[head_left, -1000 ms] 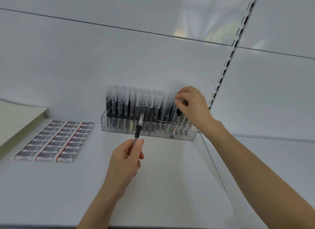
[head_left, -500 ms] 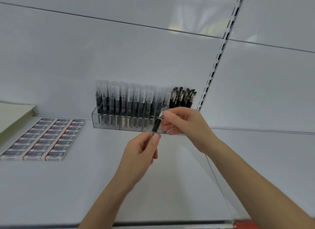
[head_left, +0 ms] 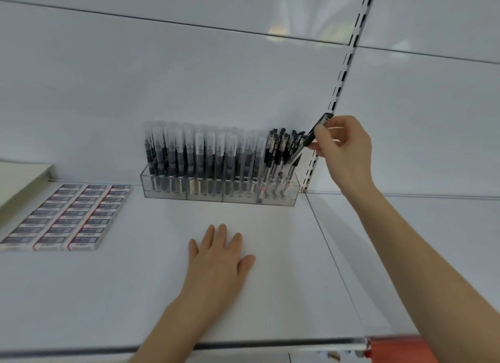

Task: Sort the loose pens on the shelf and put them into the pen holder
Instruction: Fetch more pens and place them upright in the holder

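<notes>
- The pen holder (head_left: 167, 189) stands at the back of the shelf (head_left: 270, 295), against the back wall (head_left: 189, 92).
- Capped pens (head_left: 200, 151) stand upright in its left and middle compartments; clip pens (head_left: 276, 149) stand in the rightmost one.
- The right hand (head_left: 346, 149) is above the holder's right end, pinching a tilted pen (head_left: 313, 134) whose lower end dips among the clip pens.
- A slotted upright (head_left: 349, 54) runs up the wall just behind that end.
- The left hand (head_left: 216, 262) rests flat on the shelf in front of the holder.
- Rows of small boxes (head_left: 67, 216) lie left of the holder, well apart from it.
</notes>
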The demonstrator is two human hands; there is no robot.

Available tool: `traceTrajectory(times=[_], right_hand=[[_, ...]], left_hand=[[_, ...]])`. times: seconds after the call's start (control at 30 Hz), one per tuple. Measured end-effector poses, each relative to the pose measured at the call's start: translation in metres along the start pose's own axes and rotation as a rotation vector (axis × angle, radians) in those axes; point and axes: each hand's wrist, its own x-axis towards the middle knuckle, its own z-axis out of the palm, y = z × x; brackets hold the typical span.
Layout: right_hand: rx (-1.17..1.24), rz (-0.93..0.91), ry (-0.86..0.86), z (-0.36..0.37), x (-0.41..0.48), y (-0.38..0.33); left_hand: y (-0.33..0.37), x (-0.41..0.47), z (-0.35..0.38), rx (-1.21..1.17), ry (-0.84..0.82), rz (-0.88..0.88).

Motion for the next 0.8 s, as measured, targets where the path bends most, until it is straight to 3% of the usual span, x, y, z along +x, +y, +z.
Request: traceTrajectory(times=[0.47,0.8], right_hand=[[-0.286,-0.072,-0.266,0.037,-0.002,0.026],[-0.299,-0.009,-0.219,0.049,-0.011,0.028]], left_hand=[[-0.002,-0.003,0.003,-0.018,0.044,-0.003],[0.002,-0.001,-0.002,-0.039,0.108,0.032]])
